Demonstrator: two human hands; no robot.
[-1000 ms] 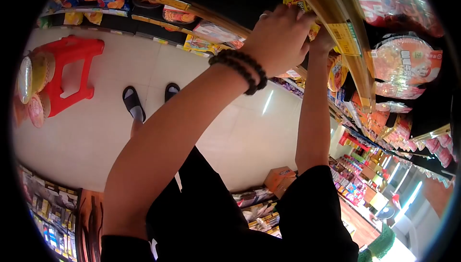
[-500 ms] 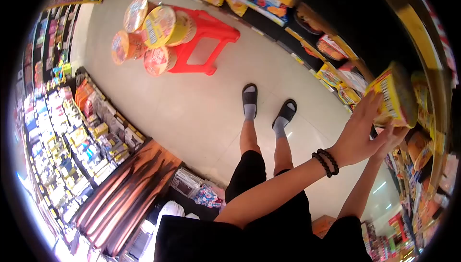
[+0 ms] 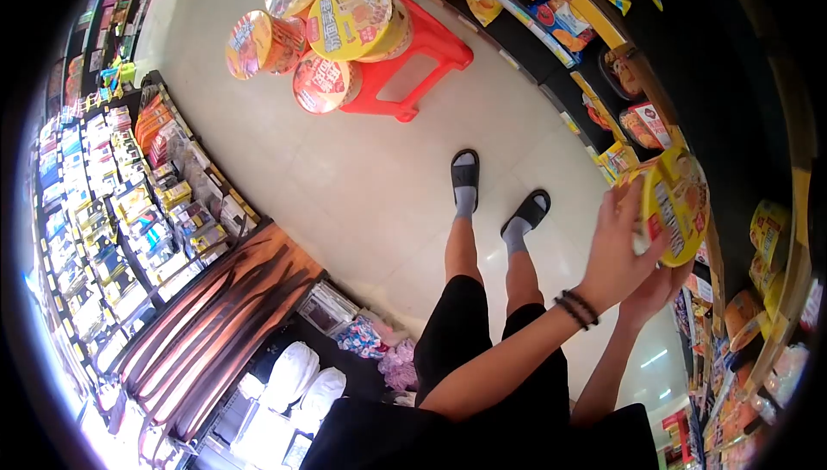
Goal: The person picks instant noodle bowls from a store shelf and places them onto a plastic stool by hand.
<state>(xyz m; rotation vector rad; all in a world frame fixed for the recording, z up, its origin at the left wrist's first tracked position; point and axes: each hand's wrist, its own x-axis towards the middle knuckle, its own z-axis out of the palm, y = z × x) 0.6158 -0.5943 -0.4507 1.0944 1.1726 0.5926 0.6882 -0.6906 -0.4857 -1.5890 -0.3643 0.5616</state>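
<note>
A yellow instant noodle bowl (image 3: 680,199) with a printed lid is held between both hands in front of the shelf at the right. My left hand (image 3: 616,250), with dark beads at the wrist, grips its near side. Against its underside rests my right hand (image 3: 656,289), partly hidden behind the bowl and the left hand. More noodle tubs, among them a large yellow one (image 3: 357,20), stand on a red plastic stool (image 3: 418,69) at the top.
Shelves with snack packs (image 3: 564,22) run along the upper right, and further yellow packs (image 3: 767,242) sit on the right shelf. At the left are a display of small goods (image 3: 129,211) and hanging brown belts (image 3: 224,323). My feet are on the tiled floor (image 3: 345,186).
The yellow bowl has come out of the shelf in both hands and now tilts its lid toward me. The view has swung toward the stool.
</note>
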